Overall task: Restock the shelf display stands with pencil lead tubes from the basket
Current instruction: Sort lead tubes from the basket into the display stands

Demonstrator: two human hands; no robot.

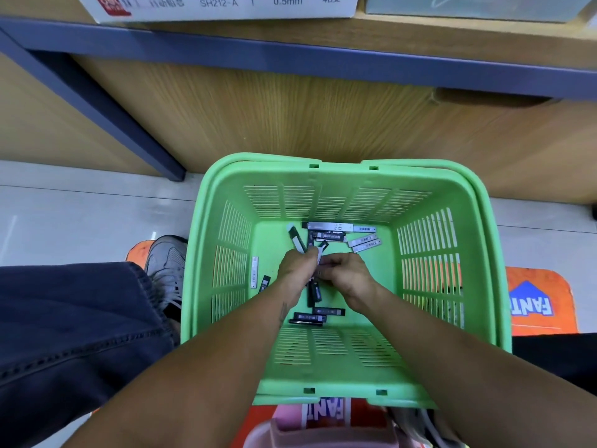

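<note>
A green plastic basket sits on the floor in front of me, with several black and silver pencil lead tubes loose on its bottom. Both my hands reach down into its middle. My left hand grips a small bunch of tubes whose ends stick out past its fingers. My right hand touches it from the right, its fingers pinching at the same bunch of tubes. More tubes lie under my wrists and near the left wall.
A wooden shelf unit with a dark blue front edge rises right behind the basket. A white lead box marked 0.5mm stands on the shelf above. My leg and grey shoe are at the left. An orange crate is under and right of the basket.
</note>
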